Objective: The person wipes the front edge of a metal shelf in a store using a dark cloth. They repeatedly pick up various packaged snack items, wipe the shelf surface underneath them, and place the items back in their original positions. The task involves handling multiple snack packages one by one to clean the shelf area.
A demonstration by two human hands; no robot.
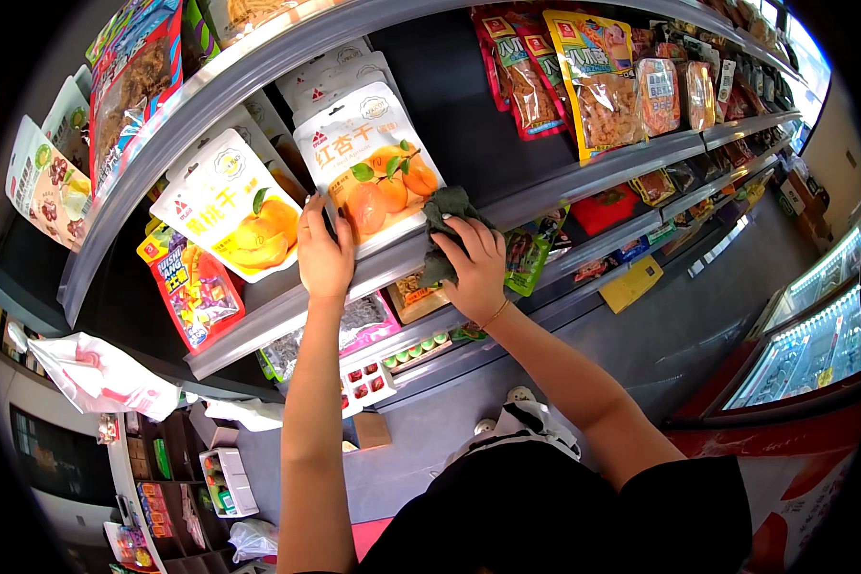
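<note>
My left hand [326,252] is at the lower left edge of a white dried apricot pouch [370,154], its thumb over the front and its fingers at the side. The pouch stands on a dark shelf, with more like it behind. Left of that hand leans a white dried yellow peach pouch [233,208]. My right hand [473,267] presses a bunched dark green cloth [441,247] to the shelf's front edge strip [391,269], by the apricot pouch's lower right corner. The cloth's underside is hidden.
A red candy bag [195,287] stands at the shelf's left end. Farther right are a yellow-edged snack pouch [595,86] and several packaged meats. Lower shelves carry more packets, including a green one [534,258]. A glass-fronted cooler [796,351] is at right; a cardboard box [371,430] sits below.
</note>
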